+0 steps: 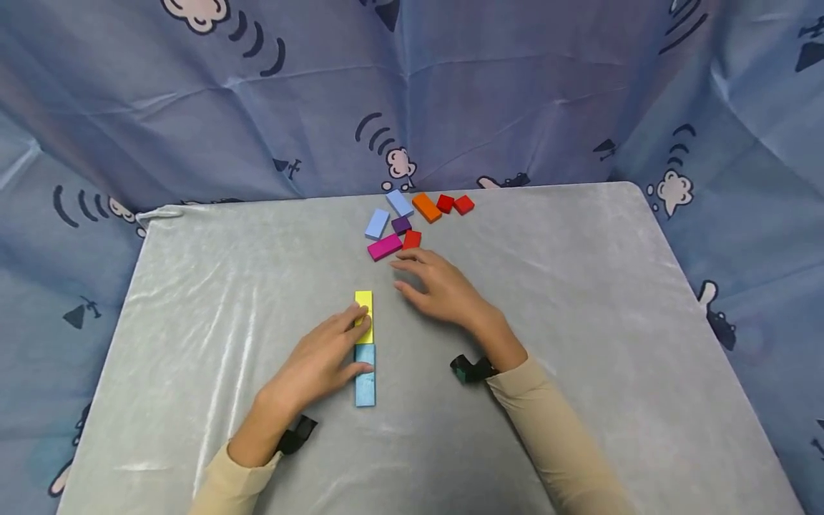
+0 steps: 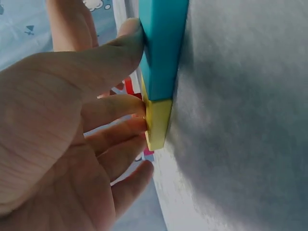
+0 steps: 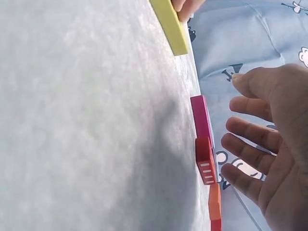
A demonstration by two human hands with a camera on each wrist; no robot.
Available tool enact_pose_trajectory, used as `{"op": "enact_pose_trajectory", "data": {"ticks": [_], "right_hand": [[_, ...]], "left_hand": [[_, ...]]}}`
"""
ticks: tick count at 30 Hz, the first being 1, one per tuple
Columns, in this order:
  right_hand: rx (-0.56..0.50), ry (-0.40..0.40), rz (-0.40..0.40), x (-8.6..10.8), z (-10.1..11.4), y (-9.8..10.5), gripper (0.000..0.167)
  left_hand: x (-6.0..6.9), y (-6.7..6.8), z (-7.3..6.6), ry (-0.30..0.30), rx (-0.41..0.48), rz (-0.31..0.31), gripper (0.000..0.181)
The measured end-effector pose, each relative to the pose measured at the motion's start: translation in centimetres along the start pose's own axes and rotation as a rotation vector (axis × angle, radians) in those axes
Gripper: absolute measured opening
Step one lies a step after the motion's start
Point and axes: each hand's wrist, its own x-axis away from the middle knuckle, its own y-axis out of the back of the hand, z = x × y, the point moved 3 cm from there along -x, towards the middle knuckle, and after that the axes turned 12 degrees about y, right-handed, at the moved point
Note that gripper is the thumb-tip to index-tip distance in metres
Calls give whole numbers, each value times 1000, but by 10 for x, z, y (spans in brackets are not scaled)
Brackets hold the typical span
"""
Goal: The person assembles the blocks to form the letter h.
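A yellow block [image 1: 363, 334] and a light blue block [image 1: 365, 390] lie end to end in a line on the table. My left hand [image 1: 325, 355] rests on them from above. Its fingertips touch the yellow block's top and its thumb touches the blue one, as the left wrist view also shows. My right hand [image 1: 444, 290] hovers with parted, slightly bent fingers and holds nothing. Nearest to it are a magenta block [image 1: 385, 247] and a red block [image 1: 412, 239], the latter partly behind its fingertips. In the right wrist view the red block [image 3: 205, 160] shows white stripes on one side.
Behind these lie a purple block [image 1: 401, 225], two pale blue blocks [image 1: 377, 224], an orange block [image 1: 427, 207] and two small red blocks [image 1: 463, 204]. A grey cloth covers the table [image 1: 579, 286]. A blue patterned curtain [image 1: 515, 93] hangs around its back and sides.
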Motion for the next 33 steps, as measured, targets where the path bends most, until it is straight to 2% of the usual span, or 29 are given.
{"op": "enact_pose_trajectory", "data": {"ticks": [8,12,18,27,33], "right_hand": [[-11,44,12,-20,7,-11,47],[0,-2,12,-32,1,-7,47],[51,-64,13,-45,-18,0,50],[120,-142,-18,-40,-39,-2,50],[112,-168,-51,-37,-47,-1,51]], "left_hand": [[11,4,9,50,13,38,75],[12,5,9,31,24,20,75],[7,3,7,38,40,24,76],[-1,0,2,19,51,53,77],[-1,-1,1,30,57,65,78]]}}
